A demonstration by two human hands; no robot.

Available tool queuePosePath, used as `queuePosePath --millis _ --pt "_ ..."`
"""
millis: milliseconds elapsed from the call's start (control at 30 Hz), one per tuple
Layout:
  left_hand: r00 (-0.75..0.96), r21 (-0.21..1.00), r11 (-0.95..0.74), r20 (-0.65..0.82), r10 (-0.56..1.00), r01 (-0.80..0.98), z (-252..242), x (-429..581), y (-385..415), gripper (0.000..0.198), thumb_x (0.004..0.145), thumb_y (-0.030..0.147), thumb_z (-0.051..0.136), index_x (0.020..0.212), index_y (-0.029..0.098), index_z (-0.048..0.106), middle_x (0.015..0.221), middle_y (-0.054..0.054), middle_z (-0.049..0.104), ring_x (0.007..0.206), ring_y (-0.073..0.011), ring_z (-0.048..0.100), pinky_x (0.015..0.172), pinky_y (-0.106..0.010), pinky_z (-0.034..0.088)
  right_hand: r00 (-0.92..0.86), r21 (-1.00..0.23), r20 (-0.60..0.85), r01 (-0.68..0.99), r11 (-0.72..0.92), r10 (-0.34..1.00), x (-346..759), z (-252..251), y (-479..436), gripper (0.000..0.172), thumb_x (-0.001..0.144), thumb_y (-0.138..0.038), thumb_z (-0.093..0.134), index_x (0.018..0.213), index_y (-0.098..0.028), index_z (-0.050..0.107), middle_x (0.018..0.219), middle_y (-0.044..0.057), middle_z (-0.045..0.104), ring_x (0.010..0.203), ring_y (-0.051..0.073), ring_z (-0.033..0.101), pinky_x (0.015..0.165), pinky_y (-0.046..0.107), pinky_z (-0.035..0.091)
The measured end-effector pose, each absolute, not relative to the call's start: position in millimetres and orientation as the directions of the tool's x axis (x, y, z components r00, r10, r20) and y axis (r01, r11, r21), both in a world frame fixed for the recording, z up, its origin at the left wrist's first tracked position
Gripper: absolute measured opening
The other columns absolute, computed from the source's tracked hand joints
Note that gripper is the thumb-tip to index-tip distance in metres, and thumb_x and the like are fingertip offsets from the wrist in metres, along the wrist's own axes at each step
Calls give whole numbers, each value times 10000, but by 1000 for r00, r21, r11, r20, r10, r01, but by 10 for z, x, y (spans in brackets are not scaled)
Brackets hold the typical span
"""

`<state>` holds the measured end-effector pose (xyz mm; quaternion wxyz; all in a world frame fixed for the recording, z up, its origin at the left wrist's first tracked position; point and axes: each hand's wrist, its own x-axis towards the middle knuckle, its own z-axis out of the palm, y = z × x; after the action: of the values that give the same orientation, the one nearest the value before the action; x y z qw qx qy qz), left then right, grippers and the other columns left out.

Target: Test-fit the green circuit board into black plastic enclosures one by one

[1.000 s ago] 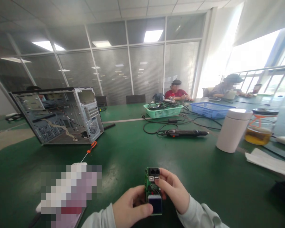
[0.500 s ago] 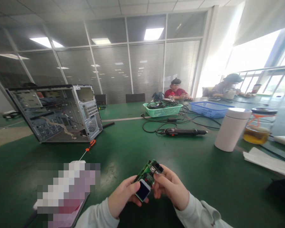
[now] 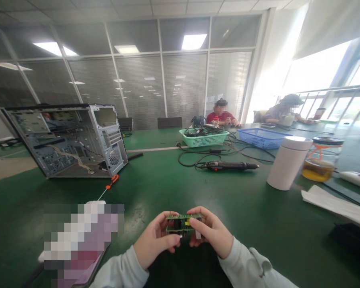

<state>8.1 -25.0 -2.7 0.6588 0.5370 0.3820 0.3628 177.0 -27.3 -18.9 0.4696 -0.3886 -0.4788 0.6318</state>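
A small green circuit board assembly [image 3: 183, 223] is held edge-on above the near part of the green table, so two stacked boards show with dark and yellow parts between them. My left hand [image 3: 157, 237] grips its left end, thumb below and fingers behind. At the right end, my right hand [image 3: 212, 231] holds it with the thumb over the front edge near the yellow part. Some fingertips are hidden behind the boards.
An open computer case [image 3: 75, 144] stands at the left, an orange-handled tool [image 3: 112, 182] near it. Beyond my hands lie a black electric screwdriver [image 3: 228, 166], a green basket [image 3: 204, 139] and a blue basket [image 3: 262, 138]. A white bottle [image 3: 289, 164] stands right. Two people sit beyond.
The board assembly has been turned from a tilted, face-up pose with its screen showing to a level, edge-on pose. Both hands still grip it. The view has shifted slightly.
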Motion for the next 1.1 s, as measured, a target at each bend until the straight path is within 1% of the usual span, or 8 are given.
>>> queuePosePath --millis 167,267,467,600,733,867,1000,1100 --pt "383 990 120 -83 920 -72 -60 59 -231 510 549 314 717 999 181 517 872 -35 566 587 -108 551 438 -195 418 -340 -976 -65 -176 -131 938 1800 -138 -274 680 557 -634 641 937 -109 433 652 27 588 453 112 562 400 161 412" --pt "385 994 95 -66 920 -58 -57 62 -236 514 558 329 713 1010 164 531 861 -42 581 585 -103 536 440 -192 414 -368 -978 -71 -157 -137 927 1804 -114 -273 700 533 -641 648 913 -84 458 639 37 582 447 117 558 393 168 406" --pt "415 995 94 -72 907 -33 -22 86 -250 569 537 393 719 1021 147 548 854 -50 597 567 -94 525 455 -197 415 -401 -982 -18 -167 -92 916 1813 -126 -302 557 584 -579 669 827 -109 495 722 27 575 494 97 545 429 185 437" --pt "424 990 142 -117 898 -27 -22 68 -258 567 559 444 689 1022 140 566 742 -29 606 550 -98 532 466 -201 419 -380 -983 -19 -163 -87 925 1811 -126 -323 552 589 -611 643 751 -109 479 656 26 573 474 98 531 429 190 433" --pt "429 972 218 -162 889 -84 -28 64 -258 508 597 455 657 981 129 589 698 -44 628 550 -107 547 474 -201 422 -368 -980 -52 -162 -119 928 1801 -96 -345 582 584 -654 607 739 -112 465 591 21 565 426 99 519 391 179 398" --pt "357 944 284 -210 910 -167 -20 72 -232 455 600 453 645 918 129 606 637 -22 609 508 -107 552 442 -196 419 -328 -978 -63 -170 -125 943 1822 -115 -387 601 592 -682 575 750 -114 460 557 34 569 409 108 520 377 172 369" --pt "299 926 310 -241 924 -214 2 53 -193 364 659 401 582 900 129 603 623 -10 600 486 -91 540 424 -182 412 -280 -971 -34 -219 -99 959 1933 -139 -513 569 657 -671 539 781 -121 464 576 42 584 425 121 533 407 189 376" --pt "288 921 319 -251 924 -222 20 41 -188 276 641 266 547 879 135 596 599 5 590 490 -89 537 430 -179 413 -246 -956 -49 -270 -117 968 2065 -106 -699 548 691 -659 528 811 -128 465 594 57 597 485 149 556 469 224 399"
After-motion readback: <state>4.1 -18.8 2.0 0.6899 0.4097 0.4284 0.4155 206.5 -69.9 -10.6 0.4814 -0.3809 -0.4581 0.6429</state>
